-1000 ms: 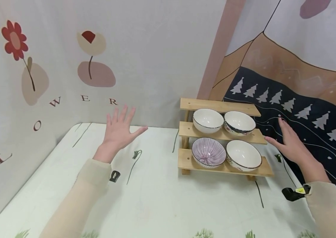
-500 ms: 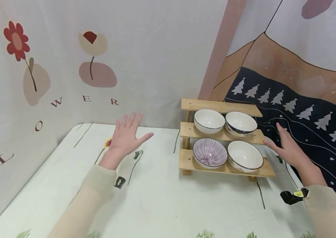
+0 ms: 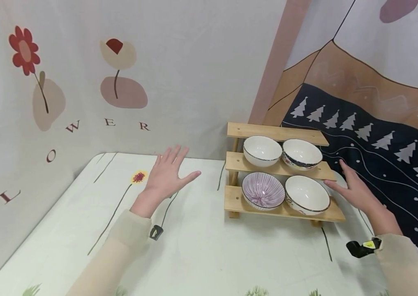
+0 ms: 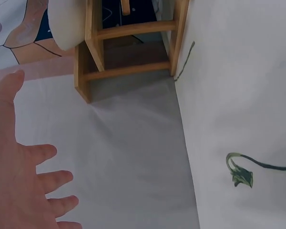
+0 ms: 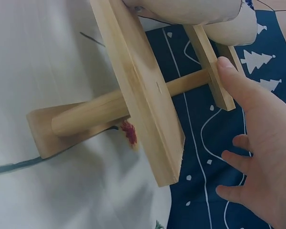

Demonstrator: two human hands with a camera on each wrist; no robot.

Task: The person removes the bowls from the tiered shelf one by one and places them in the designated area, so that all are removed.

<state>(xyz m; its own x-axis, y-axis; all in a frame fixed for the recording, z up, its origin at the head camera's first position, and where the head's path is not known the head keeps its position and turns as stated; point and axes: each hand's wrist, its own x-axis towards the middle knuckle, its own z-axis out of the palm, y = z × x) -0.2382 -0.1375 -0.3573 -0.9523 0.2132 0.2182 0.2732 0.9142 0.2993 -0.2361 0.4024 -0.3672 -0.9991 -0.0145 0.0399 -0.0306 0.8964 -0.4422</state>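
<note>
A three-tier wooden rack (image 3: pixel 232 200) stands on the cloth and carries several bowls. On its middle shelf sit a white bowl (image 3: pixel 262 150) and a bowl with a dark patterned outside (image 3: pixel 302 153). Below them are a purple-striped bowl (image 3: pixel 263 190) and a white bowl with a dark rim (image 3: pixel 307 194). My left hand (image 3: pixel 166 176) hovers left of the rack, fingers spread, holding nothing. My right hand (image 3: pixel 358 193) is by the rack's right end, fingers extended. In the right wrist view its thumb (image 5: pixel 233 78) is close to a shelf end; contact is unclear.
The white tablecloth (image 3: pixel 201 255) has printed flowers and grass. Behind it hangs a pale curtain (image 3: pixel 194 74) with flower prints and letters. A dark cloth with white trees (image 3: pixel 382 142) hangs at the right, behind the rack and right hand.
My left hand has moved right and slightly down, uncovering a printed yellow flower. The right hand has drifted left and down, closer to the rack. Rack and bowls have stayed in place.
</note>
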